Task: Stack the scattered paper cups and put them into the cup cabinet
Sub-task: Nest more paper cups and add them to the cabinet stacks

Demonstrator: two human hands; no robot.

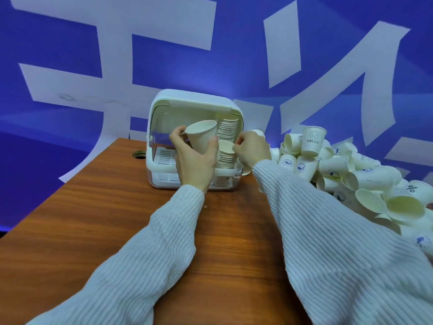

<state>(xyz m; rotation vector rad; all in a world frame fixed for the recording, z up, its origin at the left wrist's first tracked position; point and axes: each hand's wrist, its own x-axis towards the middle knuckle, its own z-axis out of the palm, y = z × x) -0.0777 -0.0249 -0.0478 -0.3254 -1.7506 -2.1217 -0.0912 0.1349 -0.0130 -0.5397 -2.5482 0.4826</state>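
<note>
The white cup cabinet [194, 99] stands open at the table's far middle. Inside it on the right, a tall stack of paper cups [228, 127] leans at the back and a shorter stack [226, 152] stands in front. My left hand [194, 160] grips a single white paper cup [202, 136], tilted with its mouth up and left, in front of the cabinet opening. My right hand [251, 148] pinches the rim of the shorter stack's top cup. A big heap of loose paper cups [346, 170] lies on the right.
The brown wooden table [105, 219] has a round cable hole [140, 154] left of the cabinet. One cup marked HELLO [312, 141] stands upright on the heap. A blue wall with large white letters rises behind the table.
</note>
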